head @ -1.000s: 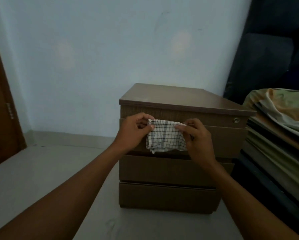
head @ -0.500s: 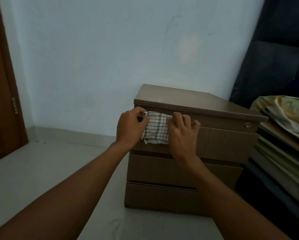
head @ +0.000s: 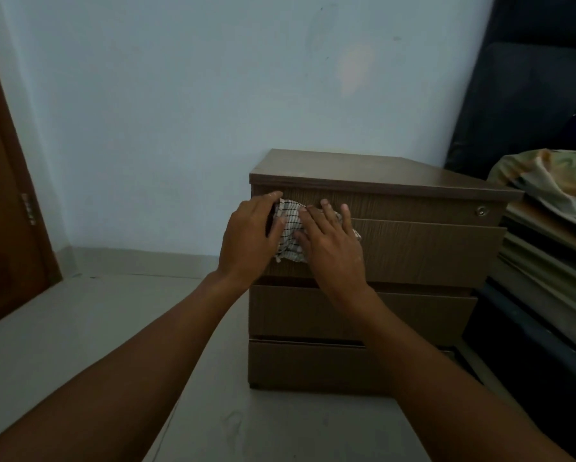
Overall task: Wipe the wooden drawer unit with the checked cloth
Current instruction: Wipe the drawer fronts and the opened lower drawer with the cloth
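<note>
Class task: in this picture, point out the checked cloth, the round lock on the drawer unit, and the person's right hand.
checked cloth (head: 289,231), head view, on the checked fabric showing between the two hands.
round lock (head: 480,211), head view, on its metal face, top right of the front.
right hand (head: 330,248), head view, on the back of the hand.

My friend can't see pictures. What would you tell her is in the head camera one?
Two bare hands press a checked cloth against the top front of a wooden drawer unit: the left hand grips its left edge, the right hand lies flat on it. The unit stands on a pale floor by a blue wall.
</note>
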